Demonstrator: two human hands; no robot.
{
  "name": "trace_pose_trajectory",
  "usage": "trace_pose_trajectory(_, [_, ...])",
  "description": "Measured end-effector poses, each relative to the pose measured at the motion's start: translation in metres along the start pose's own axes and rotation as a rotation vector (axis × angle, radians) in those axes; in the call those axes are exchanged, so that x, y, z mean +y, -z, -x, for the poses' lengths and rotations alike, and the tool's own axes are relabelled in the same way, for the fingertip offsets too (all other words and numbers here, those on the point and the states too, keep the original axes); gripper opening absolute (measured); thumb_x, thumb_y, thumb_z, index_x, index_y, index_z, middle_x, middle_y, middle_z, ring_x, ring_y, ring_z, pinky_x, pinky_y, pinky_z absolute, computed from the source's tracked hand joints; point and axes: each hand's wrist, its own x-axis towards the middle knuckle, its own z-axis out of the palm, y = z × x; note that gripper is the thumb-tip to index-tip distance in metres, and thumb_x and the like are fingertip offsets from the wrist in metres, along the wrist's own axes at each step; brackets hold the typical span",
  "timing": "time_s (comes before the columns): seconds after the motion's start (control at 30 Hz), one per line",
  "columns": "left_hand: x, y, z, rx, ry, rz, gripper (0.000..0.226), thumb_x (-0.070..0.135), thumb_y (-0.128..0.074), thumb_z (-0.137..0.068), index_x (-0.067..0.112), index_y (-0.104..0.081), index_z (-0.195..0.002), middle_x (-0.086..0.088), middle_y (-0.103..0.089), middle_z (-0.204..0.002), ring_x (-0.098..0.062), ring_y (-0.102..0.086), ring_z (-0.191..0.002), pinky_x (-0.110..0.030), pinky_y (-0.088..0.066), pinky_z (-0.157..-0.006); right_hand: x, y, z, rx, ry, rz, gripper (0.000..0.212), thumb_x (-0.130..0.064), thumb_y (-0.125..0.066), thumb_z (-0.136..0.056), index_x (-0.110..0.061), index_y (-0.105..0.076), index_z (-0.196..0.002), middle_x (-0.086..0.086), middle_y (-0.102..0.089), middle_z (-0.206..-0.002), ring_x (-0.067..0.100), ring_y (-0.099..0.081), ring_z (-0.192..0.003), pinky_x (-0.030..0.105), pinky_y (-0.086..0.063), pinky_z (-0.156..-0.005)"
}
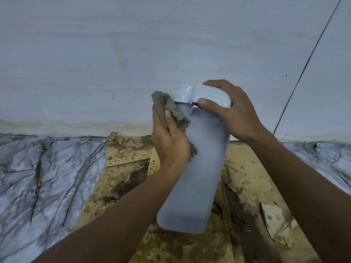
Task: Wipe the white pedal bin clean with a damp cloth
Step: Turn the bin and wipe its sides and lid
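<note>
Held off the stained cardboard [252, 179], tall white plastic pedal bin [197, 168] might slip: right hand [226, 109] clasps only its lid, left hand [169, 137] presses a bunched grey-brown cloth [171, 107].

Domestic interior, likely a home under upkeep: marble-veined floor [47, 177] is meeting a plain tiled wall [133, 54]; stained cardboard [129, 168] is lying spread below.

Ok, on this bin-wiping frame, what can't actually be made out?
Head view only:
- Left side of the bin: hidden by the left hand and the cloth.
- Lid far end: hidden under the right hand.
- The pedal: not visible from this angle.
- Whether the cloth is damp: cannot be told.
- Stained cardboard beneath: partly hidden by the bin and forearms.
</note>
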Motion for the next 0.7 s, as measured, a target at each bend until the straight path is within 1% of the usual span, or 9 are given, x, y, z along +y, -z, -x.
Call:
trace_pose_trajectory(0.07, [0.014,0.003,-0.012,-0.026,-0.034,-0.001,0.04,0.035,-0.035,-0.108,0.028,-0.046,-0.147,0.02,-0.063,-0.12,0.014,-0.057,-0.104,-0.013,-0.048,-0.088,-0.004,-0.003,0.008,-0.014,0.034,0.041,0.058,-0.069,-0.06,-0.076,-0.036,-0.06,-0.124,-0.019,-0.061,-0.124,0.012,-0.052,-0.114,0.043,-0.045,-0.1])
trace_pose_trajectory(0.17, [0.025,0.011,-0.032,-0.178,-0.098,-0.108,0.035,0.035,-0.038,-0.108,0.033,-0.052,-0.14,0.032,-0.056,-0.112,0.026,-0.049,-0.097,-0.002,-0.04,-0.085,-0.013,0.001,0.014,-0.084,0.065,0.144,0.064,-0.068,-0.059,-0.077,-0.034,-0.056,-0.131,-0.017,-0.057,-0.13,0.009,-0.048,-0.115,0.04,-0.042,-0.103])
trace_pose_trajectory(0.23, [0.032,0.021,-0.043,-0.301,-0.125,-0.174,0.035,0.033,-0.041,-0.108,0.031,-0.056,-0.139,0.031,-0.056,-0.114,0.021,-0.052,-0.098,0.0,-0.038,-0.086,-0.015,0.013,0.017,-0.136,0.051,0.166,0.065,-0.065,-0.061,-0.077,-0.033,-0.055,-0.134,-0.02,-0.056,-0.129,0.008,-0.047,-0.115,0.035,-0.042,-0.101])
trace_pose_trajectory(0.33, [0.05,0.032,-0.058,-0.472,-0.081,-0.314,0.031,0.029,-0.043,-0.106,0.027,-0.065,-0.128,0.018,-0.063,-0.119,-0.002,-0.058,-0.105,-0.015,-0.047,-0.087,-0.015,0.025,0.031,-0.157,0.034,0.073,0.063,-0.064,-0.066,-0.075,-0.035,-0.059,-0.13,-0.029,-0.052,-0.121,0.004,-0.047,-0.113,0.028,-0.045,-0.098])
trace_pose_trajectory(0.4, [0.063,0.034,-0.067,-0.58,-0.031,-0.458,0.028,0.023,-0.045,-0.103,0.016,-0.07,-0.112,0.002,-0.07,-0.113,-0.02,-0.064,-0.1,-0.038,-0.054,-0.086,-0.017,0.024,0.045,-0.146,0.047,0.045,0.065,-0.065,-0.069,-0.072,-0.032,-0.059,-0.127,-0.016,-0.056,-0.123,0.007,-0.049,-0.115,0.027,-0.046,-0.095])
trace_pose_trajectory(0.43, [0.071,0.035,-0.069,-0.626,-0.011,-0.51,0.027,0.02,-0.046,-0.1,0.013,-0.07,-0.109,-0.003,-0.071,-0.111,-0.025,-0.065,-0.1,-0.043,-0.054,-0.088,-0.019,0.023,0.053,-0.149,0.042,0.028,0.064,-0.063,-0.072,-0.071,-0.03,-0.057,-0.124,-0.01,-0.056,-0.124,0.01,-0.05,-0.115,0.03,-0.048,-0.092])
trace_pose_trajectory(0.5, [0.085,0.036,-0.065,-0.721,-0.014,-0.635,0.03,0.014,-0.047,-0.096,0.014,-0.07,-0.115,-0.004,-0.069,-0.119,-0.028,-0.062,-0.107,-0.039,-0.052,-0.092,-0.026,0.023,0.068,-0.185,0.018,-0.002,0.063,-0.059,-0.076,-0.07,-0.031,-0.051,-0.121,-0.007,-0.052,-0.125,0.012,-0.049,-0.117,0.035,-0.049,-0.089])
trace_pose_trajectory(0.6, [0.087,0.044,-0.047,-0.816,-0.115,-0.86,0.032,0.02,-0.048,-0.096,0.016,-0.067,-0.121,-0.007,-0.066,-0.125,-0.03,-0.06,-0.109,-0.037,-0.049,-0.091,-0.035,0.023,0.096,-0.322,0.072,0.02,0.065,-0.055,-0.079,-0.074,-0.035,-0.044,-0.126,-0.013,-0.046,-0.132,0.009,-0.044,-0.123,0.036,-0.046,-0.096])
trace_pose_trajectory(0.7, [0.078,0.063,-0.019,-0.841,-0.213,-0.884,0.027,0.023,-0.049,-0.098,0.018,-0.064,-0.119,-0.002,-0.062,-0.122,-0.026,-0.057,-0.113,-0.037,-0.045,-0.093,-0.047,0.032,0.122,-0.485,0.155,0.08,0.068,-0.055,-0.078,-0.076,-0.039,-0.039,-0.129,-0.023,-0.04,-0.136,-0.001,-0.038,-0.128,0.024,-0.037,-0.103])
